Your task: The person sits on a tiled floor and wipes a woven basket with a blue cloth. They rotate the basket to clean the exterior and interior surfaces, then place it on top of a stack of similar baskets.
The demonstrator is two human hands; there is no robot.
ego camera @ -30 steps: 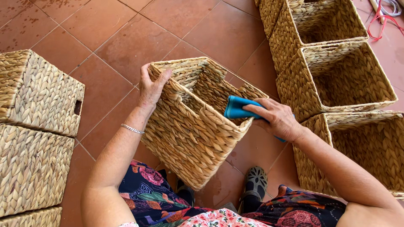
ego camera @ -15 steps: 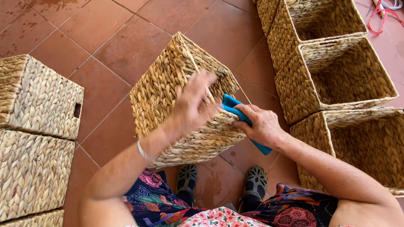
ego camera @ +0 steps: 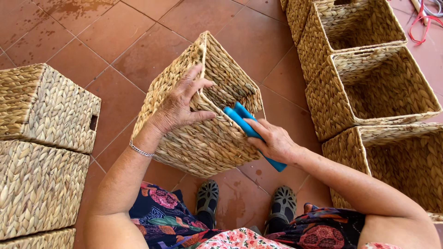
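Terracotta floor tiles [ego camera: 115,41] underfoot, damp-stained in places, with woven baskets on both sides. Held above the knees, tilted: one square woven basket [ego camera: 203,115], off the floor, a corner uppermost and the open mouth turned up and away to the right, so that the rim edge faces the blue tool. Gripped at the rim by the left hand [ego camera: 177,108], fingers curled over the edge and thumb pressed on the outer weave, clamped tight, probably to steady the basket and keep that edge presented. Closed round a blue tool [ego camera: 251,131] by the right hand [ego camera: 274,143], the flat blue length running diagonally from upper left, where its tip meets the rim, to lower right, where its end pokes out below the palm. Long axis of the basket hard to name, being near cubic; tilt roughly along the diagonal from lower left to upper right. Around the wrist, a thin silver bracelet [ego camera: 140,150]. Below, dark sandals [ego camera: 207,198] and a floral dress [ego camera: 161,221]. Stacked at left, upturned baskets [ego camera: 46,110]; ranged at right, open baskets [ego camera: 374,87], mouths upward, close together.
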